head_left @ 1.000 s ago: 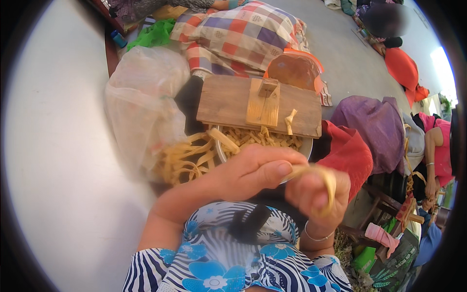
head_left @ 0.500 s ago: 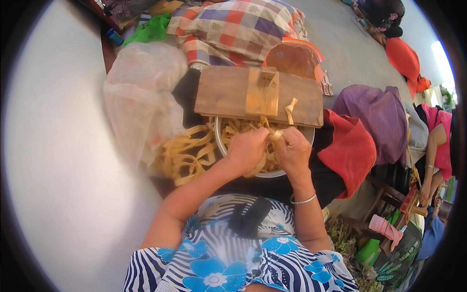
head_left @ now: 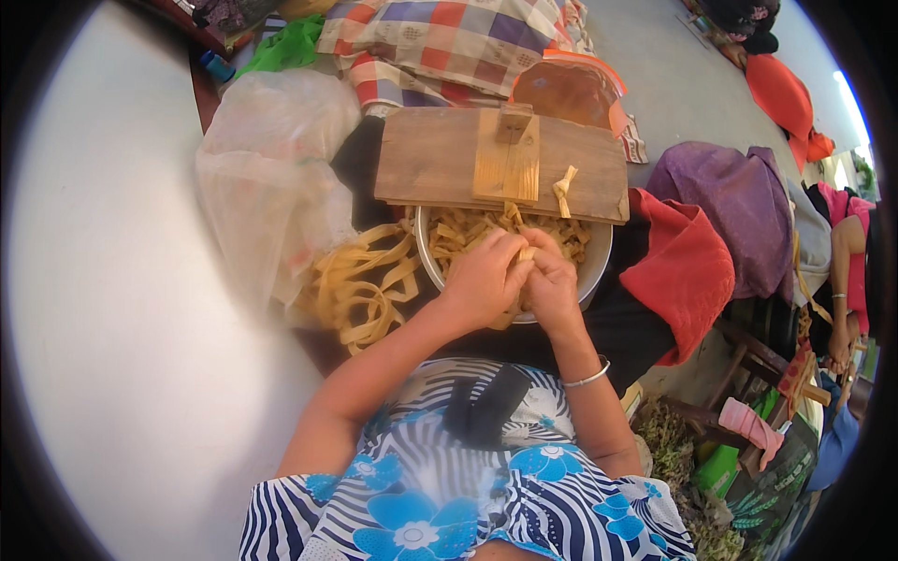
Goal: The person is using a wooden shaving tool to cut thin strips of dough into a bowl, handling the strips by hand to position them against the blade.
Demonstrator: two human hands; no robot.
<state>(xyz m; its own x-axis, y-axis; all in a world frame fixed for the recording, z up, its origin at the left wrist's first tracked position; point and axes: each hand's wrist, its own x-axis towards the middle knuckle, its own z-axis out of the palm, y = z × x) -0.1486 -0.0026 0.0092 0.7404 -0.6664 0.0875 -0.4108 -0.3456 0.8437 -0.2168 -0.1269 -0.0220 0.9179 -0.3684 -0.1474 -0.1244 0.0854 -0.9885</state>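
Note:
Over a round white basin [head_left: 599, 269], my left hand [head_left: 485, 276] and my right hand [head_left: 550, 285] meet, fingers closed. Between them they pinch a flat tan strip [head_left: 527, 253], most of which my fingers hide. Several short, knotted-looking tan pieces [head_left: 458, 226] fill the basin. A wooden board [head_left: 426, 159] lies across its far side, with a lighter wood plank and a small upright block [head_left: 514, 123] fixed on top. One knotted strip [head_left: 563, 192] sticks up at the board's right part. Long loose strips [head_left: 369, 290] hang in loops left of the basin.
A whitish plastic bag [head_left: 271, 159] stands at the left beside a pale wall. Beyond the board lie a checked cloth bundle [head_left: 440, 42] and an orange-edged bag [head_left: 571, 89]. Red cloth [head_left: 683, 276] and purple cloth [head_left: 725, 201] are at right, near another person's arm [head_left: 847, 271].
My hands have drawn closer together over the basin, and the fingers now overlap around the strip. The view has shifted slightly, and the other person's arm at right has moved.

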